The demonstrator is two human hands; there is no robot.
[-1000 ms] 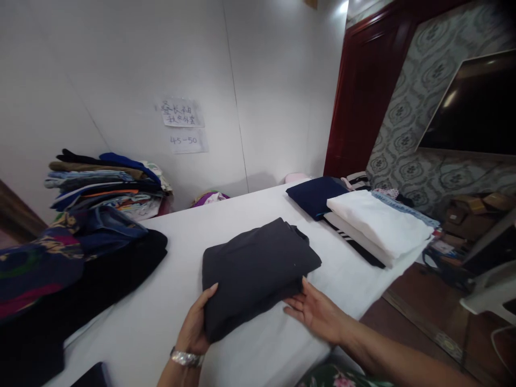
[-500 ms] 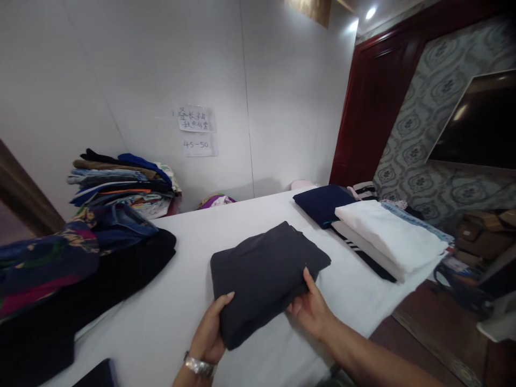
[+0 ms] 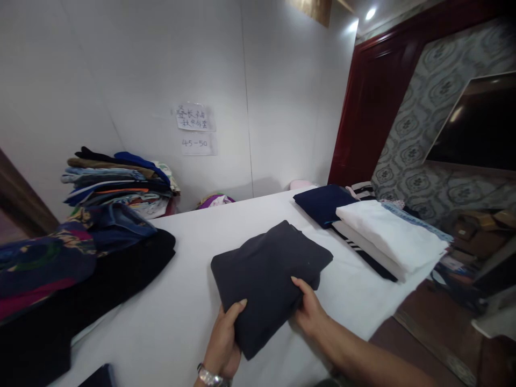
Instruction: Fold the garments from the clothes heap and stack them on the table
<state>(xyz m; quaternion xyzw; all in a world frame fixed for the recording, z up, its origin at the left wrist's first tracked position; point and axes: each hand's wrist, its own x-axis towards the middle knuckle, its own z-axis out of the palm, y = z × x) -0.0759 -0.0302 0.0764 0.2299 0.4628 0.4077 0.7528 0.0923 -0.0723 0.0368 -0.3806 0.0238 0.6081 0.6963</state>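
A dark grey folded garment point(image 3: 270, 274) is held between both hands over the white tabletop point(image 3: 169, 301); its exact kind cannot be made out. My left hand point(image 3: 226, 333) grips its near left edge, thumb on top and fingers hidden beneath. On the near right edge, my right hand point(image 3: 308, 306) is closed the same way, its thumb lying on the cloth. The garment tilts, with its near corner toward me. To its right lie a folded navy garment point(image 3: 322, 203) and a folded white garment point(image 3: 391, 231) on top of other clothes.
A tall stack of folded clothes point(image 3: 116, 180) stands at the back left. Black cloth point(image 3: 121, 274) and a patterned garment point(image 3: 44, 269) spread over the table's left side. A white wall point(image 3: 193, 64) with paper signs point(image 3: 196, 118) rises behind. Cardboard boxes point(image 3: 467, 228) sit at far right.
The grey garment's near corner has shifted right and slightly toward me. My left hand has moved right with it, and my right hand's thumb now sits a little further left on the cloth.
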